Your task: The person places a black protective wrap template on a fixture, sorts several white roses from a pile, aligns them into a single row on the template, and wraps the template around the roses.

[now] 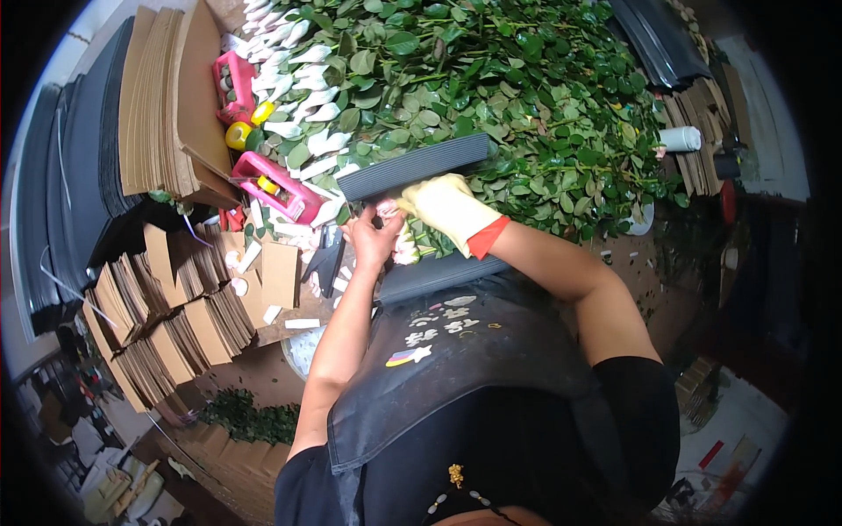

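My left hand [372, 238] is bare, its thumb and fingers at the head of a pink rose [387, 208]. Against the same bloom, my right hand [450, 205] wears a pale yellow glove with a red cuff, and its fingers are curled in; the palm side is hidden. Just beyond both hands, a dark corrugated sheet [414, 167] stands tilted. More pale pink roses [406, 250] lie below my hands, on a second dark corrugated sheet [434, 281] close to my apron.
Leafy rose stems [487, 98] cover the back, with white-wrapped heads [312, 85] along their left side. Pink tape dispensers [283, 191] and a yellow tape roll [237, 135] sit at left. Cardboard sheets [177, 98] and folded cardboard pieces [174, 309] stand nearby. A white roll [681, 139] lies right.
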`<state>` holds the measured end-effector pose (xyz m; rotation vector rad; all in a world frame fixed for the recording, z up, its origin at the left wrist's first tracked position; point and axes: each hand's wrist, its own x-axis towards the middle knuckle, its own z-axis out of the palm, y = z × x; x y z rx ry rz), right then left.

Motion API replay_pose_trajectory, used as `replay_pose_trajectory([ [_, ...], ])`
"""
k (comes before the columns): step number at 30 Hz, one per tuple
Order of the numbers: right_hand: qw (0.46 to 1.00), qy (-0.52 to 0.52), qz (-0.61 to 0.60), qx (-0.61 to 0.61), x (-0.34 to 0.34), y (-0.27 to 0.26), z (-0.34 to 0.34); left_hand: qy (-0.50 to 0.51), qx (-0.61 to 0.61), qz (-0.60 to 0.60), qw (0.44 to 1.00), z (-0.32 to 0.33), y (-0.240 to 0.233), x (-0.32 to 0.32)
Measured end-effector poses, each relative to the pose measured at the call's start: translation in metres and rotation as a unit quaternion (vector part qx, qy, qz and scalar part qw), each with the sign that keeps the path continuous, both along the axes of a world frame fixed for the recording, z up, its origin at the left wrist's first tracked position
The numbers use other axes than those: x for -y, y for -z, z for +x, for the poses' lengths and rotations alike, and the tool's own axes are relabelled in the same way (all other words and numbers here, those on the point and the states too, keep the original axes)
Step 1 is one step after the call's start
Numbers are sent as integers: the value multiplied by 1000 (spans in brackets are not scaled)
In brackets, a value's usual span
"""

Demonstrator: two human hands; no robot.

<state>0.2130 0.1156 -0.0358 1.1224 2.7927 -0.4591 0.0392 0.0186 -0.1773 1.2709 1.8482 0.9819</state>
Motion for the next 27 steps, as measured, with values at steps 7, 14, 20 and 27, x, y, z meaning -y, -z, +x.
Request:
replay_pose_trajectory([
  [7, 997, -32, -15, 75, -6, 24, -14, -25, -97, 17, 995, 9, -23, 3],
  [14, 987, -15, -34, 154, 1, 20, -35, -18, -136, 35, 990, 6, -15, 8],
  [20, 996, -31, -1, 84, 6, 56, -26, 3, -117, 20, 993, 3, -19, 6],
  [27, 965, 141, -107, -195, 13, -67, 39, -16, -139, -49, 989, 4, -29, 6],
])
